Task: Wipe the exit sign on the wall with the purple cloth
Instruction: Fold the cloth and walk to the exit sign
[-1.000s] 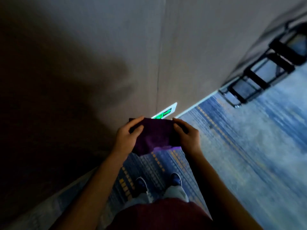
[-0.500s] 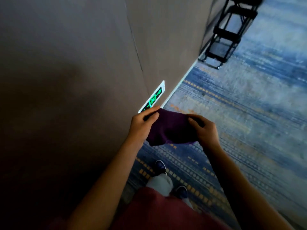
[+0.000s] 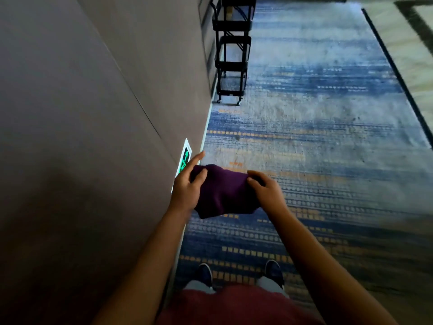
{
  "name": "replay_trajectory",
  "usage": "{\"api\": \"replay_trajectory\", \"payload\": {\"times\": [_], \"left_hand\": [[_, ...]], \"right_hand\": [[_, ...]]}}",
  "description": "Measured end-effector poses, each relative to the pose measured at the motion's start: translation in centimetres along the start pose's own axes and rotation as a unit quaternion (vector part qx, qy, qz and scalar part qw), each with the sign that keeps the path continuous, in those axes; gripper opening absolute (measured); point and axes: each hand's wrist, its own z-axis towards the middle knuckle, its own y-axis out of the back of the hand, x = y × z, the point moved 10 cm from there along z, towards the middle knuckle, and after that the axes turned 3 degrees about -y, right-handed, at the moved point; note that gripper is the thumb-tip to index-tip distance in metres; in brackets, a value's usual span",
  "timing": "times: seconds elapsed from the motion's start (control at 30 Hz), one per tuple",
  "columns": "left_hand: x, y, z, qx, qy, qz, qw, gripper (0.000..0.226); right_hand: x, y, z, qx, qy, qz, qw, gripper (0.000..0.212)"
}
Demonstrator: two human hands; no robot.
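A folded purple cloth point(image 3: 222, 191) is held between both hands above the carpet. My left hand point(image 3: 187, 186) grips its left end, with the index finger stretched out towards the wall. My right hand point(image 3: 267, 188) pinches its right end. The exit sign point(image 3: 185, 157), white-framed with glowing green marks, sits low on the brown wall just above the floor. My left hand covers the sign's lower part. The cloth is beside the sign and apart from it.
A black wheeled cart point(image 3: 232, 55) stands against the wall point(image 3: 93, 113) further ahead. Blue patterned carpet point(image 3: 316, 137) runs to the right, with a dark border at the far right. My shoes point(image 3: 239, 275) stand close to the wall's base.
The view has swung so the wall lies at the left and the corridor runs ahead. Both hands still hold the cloth, and my left index finger has stretched out by the sign.
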Motion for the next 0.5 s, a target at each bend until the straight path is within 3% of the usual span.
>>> {"api": "replay_trajectory", "payload": {"times": [0.13, 0.23, 0.37, 0.5], "left_hand": [[1.1, 3.3, 0.2, 0.042, -0.001, -0.012, 0.999, 0.053], [1.7, 4.4, -0.1, 0.072, 0.011, -0.008, 0.997, 0.053], [2.7, 5.6, -1.0, 0.081, 0.021, -0.009, 0.996, 0.055], [4.3, 4.9, -2.0, 0.108, 0.021, 0.029, 0.994, 0.052]], "right_hand": [[-1.1, -4.6, -2.7, -0.027, -0.041, 0.029, 0.998, 0.036], [-1.1, -5.9, -4.0, -0.066, -0.059, -0.014, 0.996, 0.048], [0.0, -5.7, -5.3, -0.102, -0.003, -0.043, 0.994, 0.053], [1.3, -7.7, -6.2, 0.005, 0.059, 0.021, 0.998, 0.052]]}}
